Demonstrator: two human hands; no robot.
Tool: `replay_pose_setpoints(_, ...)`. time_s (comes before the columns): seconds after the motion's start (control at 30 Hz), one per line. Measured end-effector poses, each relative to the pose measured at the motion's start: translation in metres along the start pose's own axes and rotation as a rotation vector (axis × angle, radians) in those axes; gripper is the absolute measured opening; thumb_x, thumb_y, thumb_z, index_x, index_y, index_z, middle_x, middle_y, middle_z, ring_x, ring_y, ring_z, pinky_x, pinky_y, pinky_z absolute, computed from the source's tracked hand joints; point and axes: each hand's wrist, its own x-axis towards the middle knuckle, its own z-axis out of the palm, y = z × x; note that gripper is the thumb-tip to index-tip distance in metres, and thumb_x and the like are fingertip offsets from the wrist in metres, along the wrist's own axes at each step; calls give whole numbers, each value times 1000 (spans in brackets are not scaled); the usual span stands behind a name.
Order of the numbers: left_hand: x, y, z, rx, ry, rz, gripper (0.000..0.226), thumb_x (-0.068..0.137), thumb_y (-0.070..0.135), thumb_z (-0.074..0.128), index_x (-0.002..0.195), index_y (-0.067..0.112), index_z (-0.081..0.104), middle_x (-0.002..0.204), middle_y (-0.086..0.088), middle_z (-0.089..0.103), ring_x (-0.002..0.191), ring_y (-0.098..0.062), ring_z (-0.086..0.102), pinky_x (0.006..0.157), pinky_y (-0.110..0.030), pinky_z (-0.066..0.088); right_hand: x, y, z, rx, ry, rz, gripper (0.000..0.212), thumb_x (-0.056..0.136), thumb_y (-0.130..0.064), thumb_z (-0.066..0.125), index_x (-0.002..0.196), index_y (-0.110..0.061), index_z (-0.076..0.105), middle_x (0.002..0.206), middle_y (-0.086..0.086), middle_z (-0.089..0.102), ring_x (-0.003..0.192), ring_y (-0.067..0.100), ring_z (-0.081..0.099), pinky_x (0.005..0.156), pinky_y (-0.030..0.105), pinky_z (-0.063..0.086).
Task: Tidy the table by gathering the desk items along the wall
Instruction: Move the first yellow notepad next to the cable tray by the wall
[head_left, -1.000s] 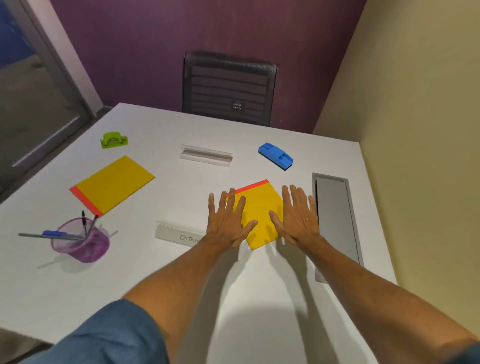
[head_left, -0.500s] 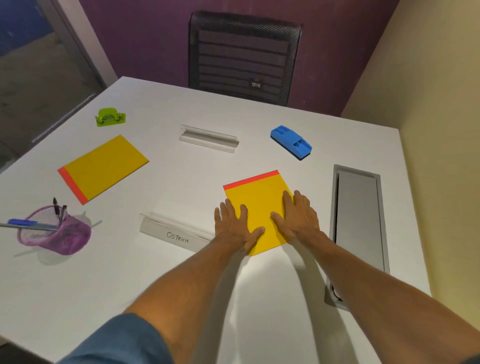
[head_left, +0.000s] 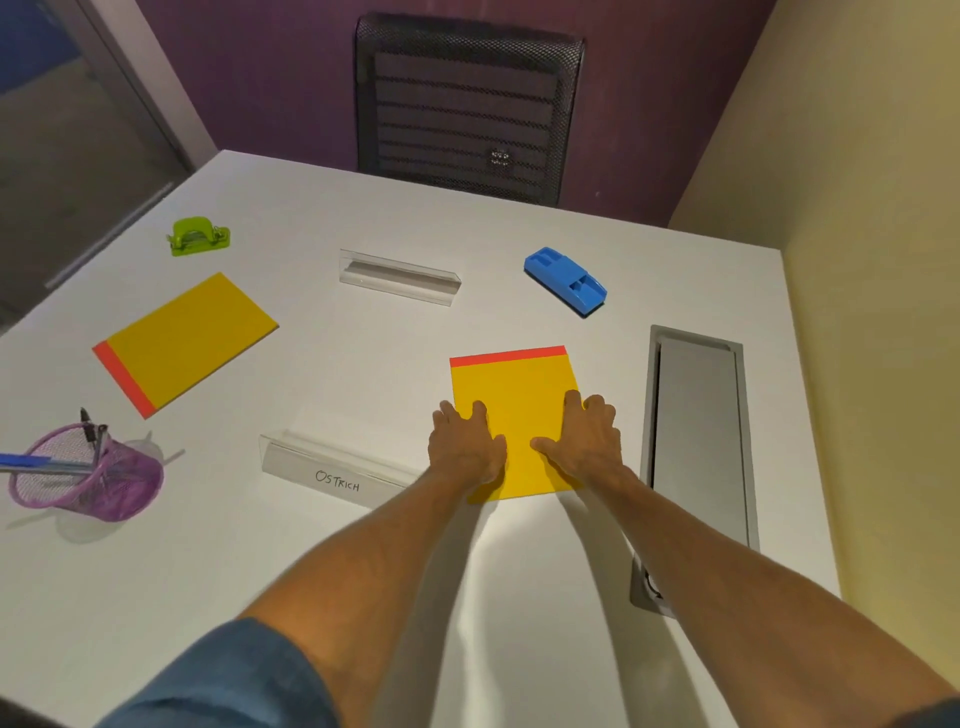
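The left hand (head_left: 465, 447) and right hand (head_left: 584, 441) lie flat, grasping nothing. They press on the yellow notepad (head_left: 514, 395), right of the frame's centre, just beside the grey cable hatch (head_left: 698, 441).

A yellow rectangular notepad with a red top strip (head_left: 519, 395) lies flat right of centre, strip towards the top of the frame. A second matching notepad (head_left: 192, 340) lies angled at centre left. A green plastic hole punch (head_left: 197, 236) sits upper left, a blue plastic board eraser (head_left: 565, 280) upper right. An empty clear acrylic name holder (head_left: 399, 278) lies upper centre; another, labelled "OSTRICH" (head_left: 332, 473), lies lower centre. A purple mesh pen cup (head_left: 88, 480) lies tipped over at far left, pens (head_left: 21, 461) protruding.
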Motion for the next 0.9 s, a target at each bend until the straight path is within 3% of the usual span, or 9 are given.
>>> replay_pose_setpoints(0.1,-2,7,0,-79,60,5,41,99,24,41,136,7,38,146,-24,30,132,-38,35,99,-46,42,2,-8,-2,113,26,121,64,85,-30,70,135,-11,34,131,18,41,120,34,42,93,43,44)
replay_pose_setpoints(0.3,3,4,-7,-327,159,-27,36,91,3,47,127,4,45,128,-20,49,118,-36,47,94,-43,44,15,-6,-4,526,47,421,31,93,-8,57,122,-6,49,125,19,48,110,34,52,85,40,48)
replay_pose_setpoints(0.37,5,3,-12,-510,165,-85,34,90,0,49,123,4,48,126,-19,52,116,-35,50,95,-43,47,15,0,-3,674,84,430,28,94,-3,53,122,-7,52,121,19,54,101,32,58,77,37,51)
replay_pose_setpoints(0.47,5,2,-21,-752,168,-151,31,91,-3,49,121,5,47,124,-19,54,111,-36,56,90,-44,51,8,8,-10,917,97,431,29,95,-1,52,122,-12,49,99,14,58,69,19,54,55,26,44)
replay_pose_setpoints(0.53,3,4,-25,-802,178,-171,32,91,-4,50,121,7,47,124,-18,54,109,-35,57,88,-42,51,1,12,-17,1027,60,418,27,96,-3,53,120,-14,50,94,15,58,65,19,50,57,28,44)
replay_pose_setpoints(0.7,-5,15,-35,-774,169,-169,39,94,0,51,130,8,39,130,-17,50,115,-33,53,94,-40,50,-17,25,-42,1175,84,386,22,94,-3,57,109,-19,54,100,19,59,75,28,56,67,36,50)
replay_pose_setpoints(0.9,-22,54,-40,-794,114,-133,29,96,6,50,125,7,44,122,-18,56,95,-25,53,75,-33,44,-40,57,-81,1261,127,414,22,93,0,57,110,-15,55,113,24,60,77,27,60,67,42,55)
